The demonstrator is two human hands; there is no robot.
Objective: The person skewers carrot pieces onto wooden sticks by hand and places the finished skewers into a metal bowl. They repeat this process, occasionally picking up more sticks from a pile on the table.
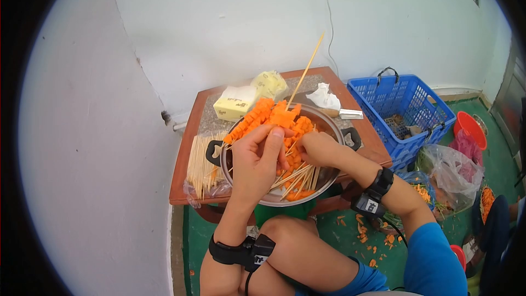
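Over a metal pot (330, 180) with black handles, my left hand (257, 156) pinches orange carrot pieces (282, 115) threaded on a wooden skewer (307, 70), whose bare end points up and right. My right hand (319, 149) is closed over the pot's right side; what its fingertips hold is hidden. Several skewers of cut carrot (249, 121) and loose carrot pieces lie in the pot, with bare stick ends (300, 178) toward me. Left of the pot lies a bundle of bare wooden skewers (200, 164) on plastic.
The pot stands on a brown-edged table (186, 156) against the wall. A yellow tissue pack (234, 104) and crumpled tissue (324, 97) lie behind it. At right are a blue crate (402, 142), plastic bags (452, 172) and a red basin (470, 130). Carrot scraps litter the green floor.
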